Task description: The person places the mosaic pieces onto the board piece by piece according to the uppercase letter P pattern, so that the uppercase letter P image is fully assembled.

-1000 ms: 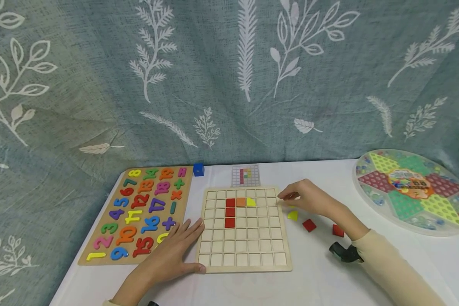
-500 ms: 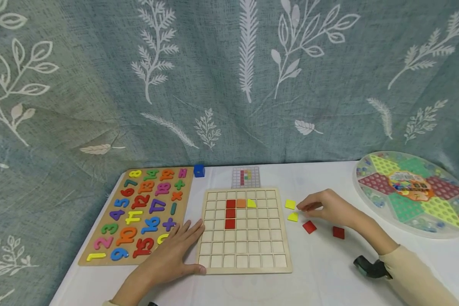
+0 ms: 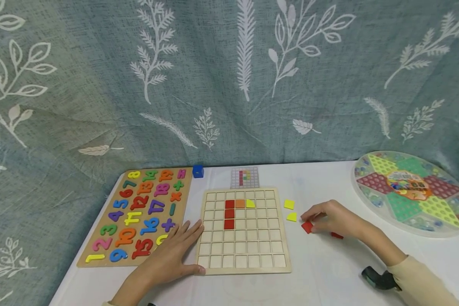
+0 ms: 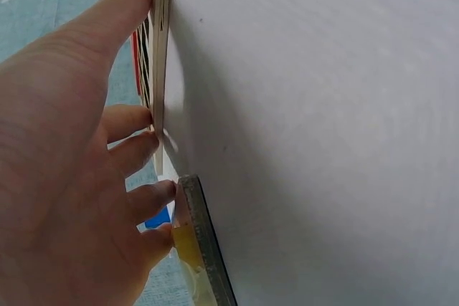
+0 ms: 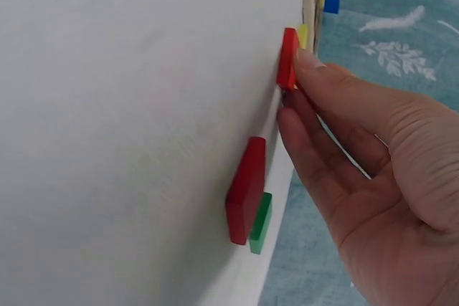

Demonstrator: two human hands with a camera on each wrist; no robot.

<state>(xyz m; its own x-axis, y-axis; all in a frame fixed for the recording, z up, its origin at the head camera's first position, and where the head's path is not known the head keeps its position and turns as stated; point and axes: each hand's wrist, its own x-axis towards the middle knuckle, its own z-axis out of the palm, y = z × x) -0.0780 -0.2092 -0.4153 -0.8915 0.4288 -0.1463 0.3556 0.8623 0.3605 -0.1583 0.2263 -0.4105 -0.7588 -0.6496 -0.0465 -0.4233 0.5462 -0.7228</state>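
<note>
A wooden grid board [image 3: 254, 246] lies mid-table, bearing three red square tiles [image 3: 229, 213] in a column, an orange tile [image 3: 239, 203] and a yellow rounded tile [image 3: 250, 203]. My left hand [image 3: 172, 257] rests with spread fingers at the board's left edge; its thumb touches the side in the left wrist view. Right of the board, my right hand [image 3: 334, 219] pinches a loose red square tile [image 5: 287, 59] between thumb and fingers, low over the table. Two yellow tiles [image 3: 289, 204] lie beside it. Another red tile [image 5: 246, 191] and a green tile [image 5: 261, 223] lie under the right hand.
A small pattern card [image 3: 245, 177] lies behind the board. A number puzzle board [image 3: 137, 221] is at left, a blue cube [image 3: 198, 171] behind it. A round Chinese checkers board [image 3: 413, 193] sits at the far right, against a patterned curtain [image 3: 214, 85].
My right hand has left the yellow square tile beside the board, moved right and toward me, and taken hold of a red tile. The left hand has stayed still.
</note>
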